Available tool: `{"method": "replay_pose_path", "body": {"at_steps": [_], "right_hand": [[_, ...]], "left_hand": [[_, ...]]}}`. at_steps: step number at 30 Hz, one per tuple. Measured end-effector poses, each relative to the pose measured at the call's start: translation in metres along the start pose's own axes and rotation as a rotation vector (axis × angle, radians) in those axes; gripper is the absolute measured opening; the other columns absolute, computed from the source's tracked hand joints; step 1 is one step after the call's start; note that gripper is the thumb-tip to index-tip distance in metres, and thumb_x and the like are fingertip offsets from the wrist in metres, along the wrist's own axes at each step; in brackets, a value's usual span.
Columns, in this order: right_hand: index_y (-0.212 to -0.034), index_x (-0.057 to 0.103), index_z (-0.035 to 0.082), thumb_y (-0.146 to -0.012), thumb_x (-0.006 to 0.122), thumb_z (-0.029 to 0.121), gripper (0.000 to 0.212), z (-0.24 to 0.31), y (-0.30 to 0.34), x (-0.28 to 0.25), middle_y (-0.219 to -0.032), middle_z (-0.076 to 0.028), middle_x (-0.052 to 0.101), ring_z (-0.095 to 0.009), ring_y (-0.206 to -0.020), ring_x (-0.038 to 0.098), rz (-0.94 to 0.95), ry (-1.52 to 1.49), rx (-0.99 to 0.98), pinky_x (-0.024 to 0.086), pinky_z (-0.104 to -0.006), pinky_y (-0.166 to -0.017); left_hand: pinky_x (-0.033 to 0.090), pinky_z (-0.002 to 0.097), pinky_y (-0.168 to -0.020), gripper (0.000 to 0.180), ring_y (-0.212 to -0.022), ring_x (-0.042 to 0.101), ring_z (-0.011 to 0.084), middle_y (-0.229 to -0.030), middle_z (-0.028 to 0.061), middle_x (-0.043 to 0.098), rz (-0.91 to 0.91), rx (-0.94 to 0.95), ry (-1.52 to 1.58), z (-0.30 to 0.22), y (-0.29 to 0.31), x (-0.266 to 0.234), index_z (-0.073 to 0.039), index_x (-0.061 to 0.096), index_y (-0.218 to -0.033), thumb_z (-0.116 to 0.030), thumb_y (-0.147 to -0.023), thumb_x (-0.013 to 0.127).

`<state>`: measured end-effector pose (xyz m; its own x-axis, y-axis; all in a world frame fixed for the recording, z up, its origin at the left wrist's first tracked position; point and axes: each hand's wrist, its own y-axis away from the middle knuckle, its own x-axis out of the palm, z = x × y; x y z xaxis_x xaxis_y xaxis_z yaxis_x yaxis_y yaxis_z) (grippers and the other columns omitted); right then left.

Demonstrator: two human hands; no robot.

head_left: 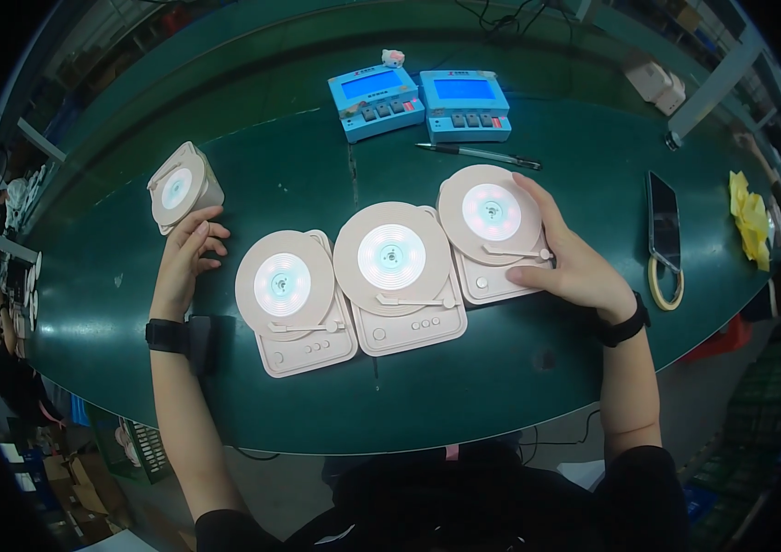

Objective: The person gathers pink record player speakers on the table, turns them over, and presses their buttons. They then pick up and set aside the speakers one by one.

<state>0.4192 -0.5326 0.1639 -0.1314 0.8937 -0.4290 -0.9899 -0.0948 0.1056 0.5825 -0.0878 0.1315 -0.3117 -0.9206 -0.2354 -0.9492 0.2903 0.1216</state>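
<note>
1. Take the middle player (pixel 400 276) as your clock centre. Nearest you, at 6, the table (pixel 427 405) bows to its front edge; a strip of green top lies between that edge and the row.
2. The left-hand player (pixel 291 299) sits just beside the middle one, between 8 and 9. The right-hand player (pixel 492 230) sits between 2 and 3, completing a slanting row of three.
3. Your right hand (pixel 574 267), at 3, holds the right-hand player by its right side, thumb low on the base, fingers along the round disc.
4. Your left hand (pixel 186 262), at 9, is half-curled and loose, with nothing visible in it; you have a gap of tabletop between it and the row.
5. The fourth player (pixel 183 189) is at 10, turned askew, just beyond your left fingertips. I cannot tell whether they touch it.
6. As far as this shows, all four centres glow, with three units lined up and one outside the row. Whether anything remains to be done on any unit, I cannot tell.
7. Farther right, at 3, the phone (pixel 664 221) and tape ring (pixel 654 284) limit your right arm's swing; the crumpled yellow piece (pixel 751 221) lies beyond, near the edge.
8. The pen (pixel 478 154) lies at 1; past it, the left blue device (pixel 377 101) and right blue device (pixel 466 106) stand around 12, screens lit.
</note>
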Motion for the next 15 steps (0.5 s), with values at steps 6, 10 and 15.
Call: {"method": "replay_pose_path", "body": {"at_steps": [6, 10, 15], "right_hand": [[-0.149, 0.027, 0.009, -0.068, 0.078, 0.031, 0.098, 0.006, 0.004, 0.005, -0.151, -0.018, 0.032, -0.035, -0.141, 0.031, -0.119, 0.102, -0.078, 0.023, -0.0423, -0.115], [-0.134, 0.051, 0.010, -0.067, 0.079, 0.030, 0.075, 0.018, 0.012, 0.004, -0.145, -0.017, 0.042, -0.037, -0.135, 0.039, -0.224, 0.368, -0.313, 0.031, -0.0463, -0.111], [-0.107, 0.071, 0.010, -0.068, 0.080, 0.024, 0.042, 0.024, 0.012, 0.013, -0.135, -0.018, 0.051, -0.040, -0.128, 0.046, -0.051, 0.597, -0.570, 0.037, -0.0484, -0.107]], "left_hand": [[0.047, 0.0178, -0.065, 0.037, -0.079, 0.059, 0.0042, -0.096, -0.0003, 0.064, 0.013, 0.008, -0.019, 0.000, 0.000, 0.000, -0.008, 0.056, -0.127, -0.032, -0.099, 0.051], [0.047, 0.0189, -0.065, 0.037, -0.079, 0.059, 0.0044, -0.096, -0.0001, 0.065, 0.002, 0.003, -0.050, 0.000, 0.000, 0.000, -0.009, 0.057, -0.127, -0.032, -0.098, 0.053], [0.047, 0.0194, -0.066, 0.038, -0.079, 0.059, 0.0046, -0.097, 0.0001, 0.065, 0.001, -0.010, -0.045, 0.000, 0.000, 0.001, -0.009, 0.058, -0.126, -0.034, -0.097, 0.055]]}}
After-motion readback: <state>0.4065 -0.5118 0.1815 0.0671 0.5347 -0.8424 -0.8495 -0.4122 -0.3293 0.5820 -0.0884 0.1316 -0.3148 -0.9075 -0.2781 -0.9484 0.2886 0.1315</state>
